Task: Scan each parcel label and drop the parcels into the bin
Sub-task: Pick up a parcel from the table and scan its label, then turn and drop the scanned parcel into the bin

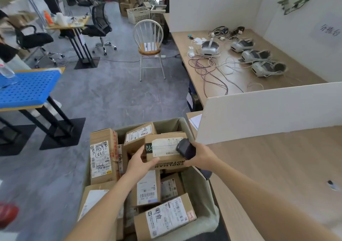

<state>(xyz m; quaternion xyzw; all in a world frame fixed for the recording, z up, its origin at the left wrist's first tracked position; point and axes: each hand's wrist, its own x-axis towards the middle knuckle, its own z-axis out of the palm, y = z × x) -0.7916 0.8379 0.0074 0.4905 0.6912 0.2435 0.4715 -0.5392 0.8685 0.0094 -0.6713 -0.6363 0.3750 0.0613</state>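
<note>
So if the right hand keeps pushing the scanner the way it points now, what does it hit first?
Most likely the white label on the parcel the left hand holds. The scanner in the right hand points left at it and looks almost touching, though depth is unclear.

The parcel held at centre is matt brown cardboard with a creased white paper label. The scanner beside it is dark glossy plastic. The bin looks like soft, dull greyish-green cloth, slightly wrinkled. At 3 o'clock the bench shows pale, smooth wood grain with a low sheen, behind a matt white board divider. At 12 o'clock the chair has white-painted spindles and a glossy wooden seat. The floor is grey, mottled and smooth.
</note>
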